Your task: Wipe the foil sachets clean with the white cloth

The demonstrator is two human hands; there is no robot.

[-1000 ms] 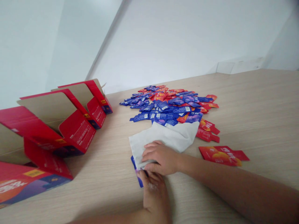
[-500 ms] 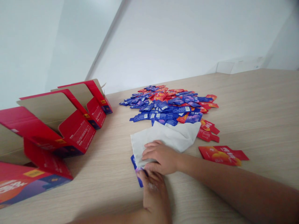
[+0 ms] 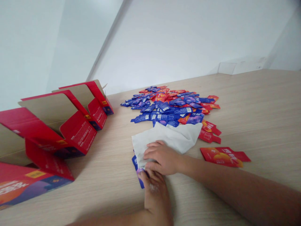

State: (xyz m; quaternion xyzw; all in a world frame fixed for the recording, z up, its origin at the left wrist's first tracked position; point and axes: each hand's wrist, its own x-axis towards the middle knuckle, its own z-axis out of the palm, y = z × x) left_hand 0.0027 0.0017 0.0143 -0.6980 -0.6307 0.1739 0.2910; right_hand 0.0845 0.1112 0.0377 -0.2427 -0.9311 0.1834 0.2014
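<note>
A blue pouch (image 3: 134,161) lies flat on the table in front of me, partly covered by a pale grey cloth (image 3: 171,135). My left hand (image 3: 155,188) holds the pouch down near its lower end, with fingertips on the printed purple part. On the cloth rests my right hand (image 3: 162,157), its fingers bent and pressing the fabric against the pouch. The two hands touch where the right thumb meets the left fingers. Much of the pouch is hidden under cloth and hands. To the right, beside my right forearm, is a single red pouch (image 3: 221,156).
Beyond the cloth spreads a heap of blue and red pouches (image 3: 164,108). Several open red cartons (image 3: 80,131) stand in a row at the left, flaps up. A white wall (image 3: 183,40) rises behind the wooden table (image 3: 258,106).
My right hand has shifted very slightly away from me and to the right on the cloth. My left hand keeps its place on the pouch.
</note>
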